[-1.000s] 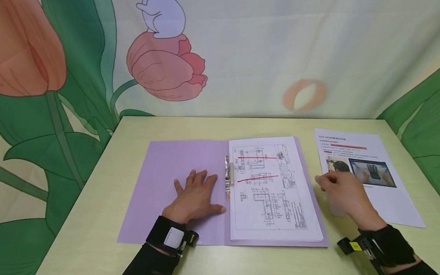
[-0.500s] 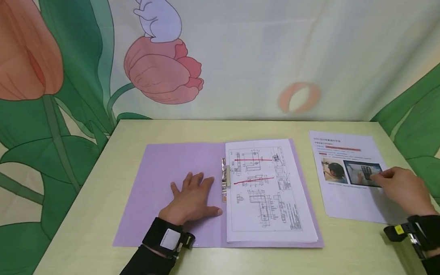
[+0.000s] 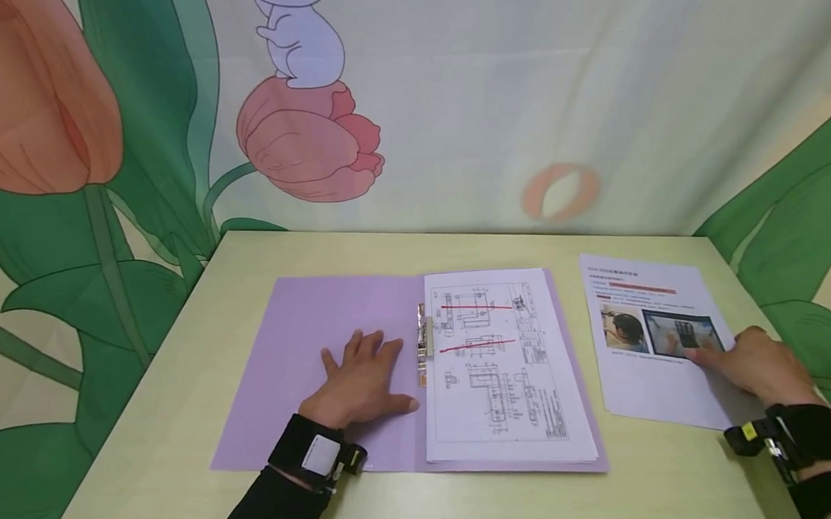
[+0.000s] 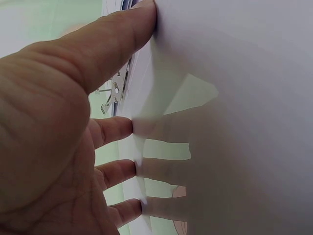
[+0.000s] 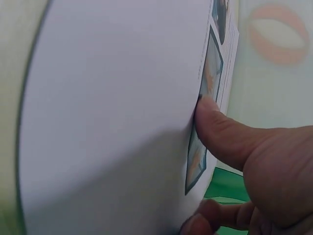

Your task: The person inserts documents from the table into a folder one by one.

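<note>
Printed sheet lies on the table, right of an opened purple folder, with a strip of tabletop between them. Nearest you, black bands with small cameras circle your wrists. Your left hand rests on the folder's left cover, fingers spread wide, holding nothing. Your right hand hides part of the sheet's right edge: its thumb touches the lower border of the larger photo, its other fingers bend at the edge, and I cannot tell whether they pinch the paper. Beyond your left thumb, a metal clip sits along the fold, beside drawings bearing two red lines. Behind the table hangs a tulip-patterned cloth.
</note>
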The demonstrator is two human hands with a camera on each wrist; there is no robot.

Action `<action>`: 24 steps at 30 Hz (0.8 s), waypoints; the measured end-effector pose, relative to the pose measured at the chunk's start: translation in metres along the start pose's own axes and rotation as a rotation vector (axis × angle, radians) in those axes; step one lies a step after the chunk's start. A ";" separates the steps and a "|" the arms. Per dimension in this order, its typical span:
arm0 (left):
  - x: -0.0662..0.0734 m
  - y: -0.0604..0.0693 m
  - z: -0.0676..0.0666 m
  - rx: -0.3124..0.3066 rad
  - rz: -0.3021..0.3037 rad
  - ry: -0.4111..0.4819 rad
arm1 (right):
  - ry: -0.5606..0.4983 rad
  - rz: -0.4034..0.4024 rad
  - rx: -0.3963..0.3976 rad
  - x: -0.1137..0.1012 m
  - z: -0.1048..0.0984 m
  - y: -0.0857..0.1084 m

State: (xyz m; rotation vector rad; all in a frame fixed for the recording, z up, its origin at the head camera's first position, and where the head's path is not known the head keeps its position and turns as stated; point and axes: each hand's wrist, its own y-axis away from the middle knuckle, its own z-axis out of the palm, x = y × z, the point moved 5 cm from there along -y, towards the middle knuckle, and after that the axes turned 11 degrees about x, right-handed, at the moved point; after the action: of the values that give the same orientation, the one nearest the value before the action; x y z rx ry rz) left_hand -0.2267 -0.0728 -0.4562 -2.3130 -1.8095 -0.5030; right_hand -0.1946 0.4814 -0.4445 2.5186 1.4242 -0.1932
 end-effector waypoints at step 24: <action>0.001 0.002 0.000 -0.026 -0.006 -0.008 | -0.018 -0.031 0.273 0.005 -0.016 0.007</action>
State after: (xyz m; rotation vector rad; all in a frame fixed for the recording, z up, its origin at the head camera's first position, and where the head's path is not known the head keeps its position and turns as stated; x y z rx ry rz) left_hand -0.2251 -0.0725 -0.4554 -2.3309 -1.8247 -0.5225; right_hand -0.1861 0.4860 -0.4297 2.6999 1.5214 -0.4428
